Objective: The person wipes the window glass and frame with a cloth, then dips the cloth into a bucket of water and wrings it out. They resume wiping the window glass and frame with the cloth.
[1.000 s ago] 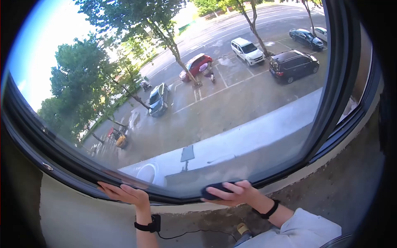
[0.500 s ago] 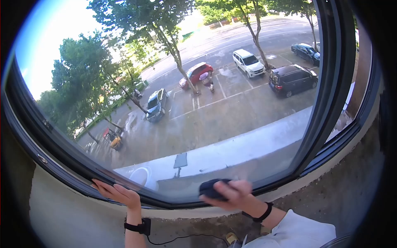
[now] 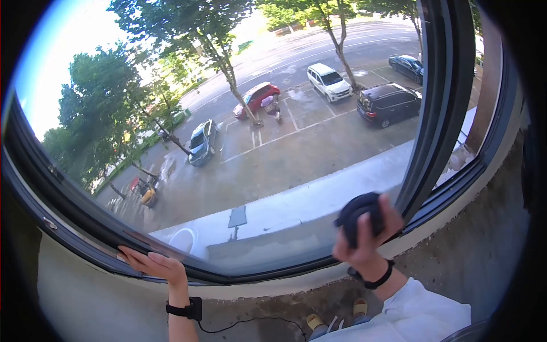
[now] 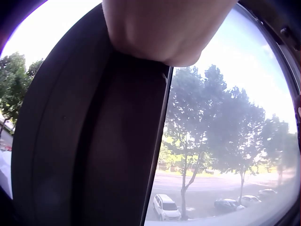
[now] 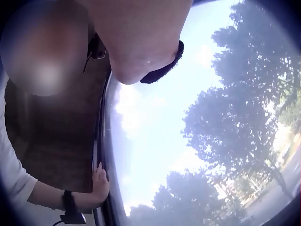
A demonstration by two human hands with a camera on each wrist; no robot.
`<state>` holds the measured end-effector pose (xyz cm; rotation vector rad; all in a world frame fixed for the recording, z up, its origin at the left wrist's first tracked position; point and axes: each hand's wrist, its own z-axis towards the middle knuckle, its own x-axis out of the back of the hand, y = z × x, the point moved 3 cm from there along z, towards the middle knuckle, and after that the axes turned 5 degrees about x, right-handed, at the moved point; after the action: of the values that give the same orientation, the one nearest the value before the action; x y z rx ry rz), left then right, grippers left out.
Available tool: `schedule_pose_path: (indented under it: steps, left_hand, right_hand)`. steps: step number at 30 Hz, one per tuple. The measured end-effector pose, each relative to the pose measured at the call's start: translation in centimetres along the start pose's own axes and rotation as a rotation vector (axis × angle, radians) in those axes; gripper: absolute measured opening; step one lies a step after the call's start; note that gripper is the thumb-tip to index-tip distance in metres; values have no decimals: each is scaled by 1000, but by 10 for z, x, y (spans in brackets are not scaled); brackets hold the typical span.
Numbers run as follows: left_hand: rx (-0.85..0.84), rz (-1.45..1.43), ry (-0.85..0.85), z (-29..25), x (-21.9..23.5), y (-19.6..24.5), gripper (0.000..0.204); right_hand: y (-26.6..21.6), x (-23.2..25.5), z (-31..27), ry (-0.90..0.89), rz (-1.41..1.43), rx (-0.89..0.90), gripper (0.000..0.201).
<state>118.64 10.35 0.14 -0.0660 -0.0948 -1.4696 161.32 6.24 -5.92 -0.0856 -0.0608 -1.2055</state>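
Observation:
A dark, rounded pad with a fuzzy edge (image 3: 360,212) is gripped in my right hand (image 3: 373,248), fingers curled round its sides. In the head view it overlaps the lower right of the window pane (image 3: 273,239), near the upright frame bar (image 3: 441,97). Only the pad's rim (image 5: 165,68) shows past the hand in the right wrist view. My left hand (image 3: 152,265) rests with straight fingers along the lower window frame (image 3: 85,219), at the left. From the left wrist view, that hand (image 4: 160,35) covers the top of a broad dark frame.
A pale wall (image 3: 102,290) runs beneath the frame. A black cable (image 3: 250,325) hangs from the left wristband. Right of the upright bar is a narrow gap (image 3: 464,154) in the window. Outside lie a ledge (image 3: 307,196), parked cars and trees. Two slippered feet (image 3: 314,322) stand below.
My right hand has swept the pad from the bottom middle of the pane up and to the right. The left hand stays on the lower frame while the head view shifts slightly.

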Motion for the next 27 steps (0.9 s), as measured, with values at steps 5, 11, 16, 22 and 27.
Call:
schedule_pose_path:
  steps: [5, 11, 16, 22, 27]
  left_hand:
    - [19, -12, -6, -3, 2, -5, 58]
    - [38, -15, 10, -3, -2, -4, 57]
    - [44, -61, -14, -2, 0, 0, 57]
    - [70, -125, -22, -2, 4, 1, 53]
    - [-40, -70, 4, -5, 2, -2, 50]
  right_hand:
    - [-64, -38, -68, -93, 115, 264, 42]
    - [64, 18, -113, -125, -110, 248, 43]
    - [37, 7, 58, 215, -109, -128, 57]
    - [-103, -57, 36, 102, 147, 217, 43]
    - [-42, -31, -80, -181, 26, 285, 45]
